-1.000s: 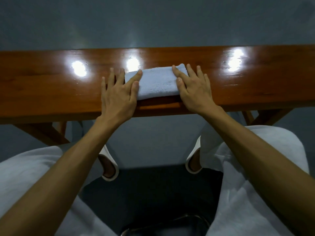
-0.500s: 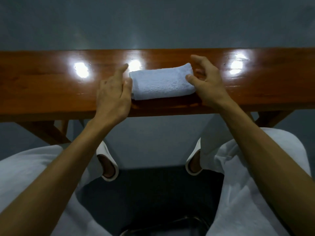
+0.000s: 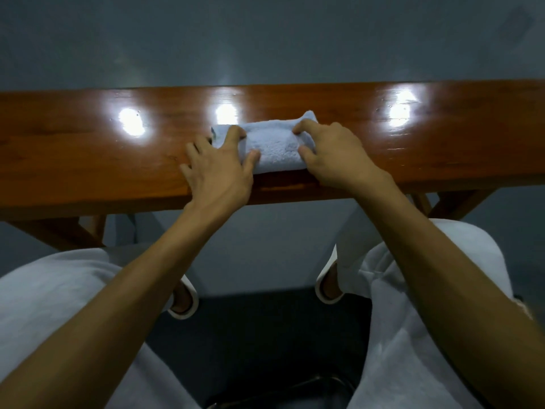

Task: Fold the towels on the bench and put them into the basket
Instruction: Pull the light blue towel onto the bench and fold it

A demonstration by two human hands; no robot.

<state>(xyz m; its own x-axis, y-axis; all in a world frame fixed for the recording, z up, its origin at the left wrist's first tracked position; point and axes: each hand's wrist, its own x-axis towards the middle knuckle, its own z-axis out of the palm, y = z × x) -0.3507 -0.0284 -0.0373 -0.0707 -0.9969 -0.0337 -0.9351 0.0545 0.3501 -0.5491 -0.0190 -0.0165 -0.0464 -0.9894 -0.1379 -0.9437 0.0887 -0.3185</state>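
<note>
The bench [image 3: 88, 160] is glossy, varnished wood, mirroring bright lights. The towel [image 3: 274, 149] is matt, nubbly terry cloth.

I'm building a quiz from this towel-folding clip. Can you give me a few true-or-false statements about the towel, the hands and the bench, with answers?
1. The towel lies on the wooden bench. True.
2. Only the right hand touches the towel. False: the left hand is on its left end too, with thumb and index finger on the cloth.
3. The towel is spread out flat in a single layer. False: it is folded into a small, thick bundle.
4. The right hand's fingers curl over the towel's right end. True.
</note>
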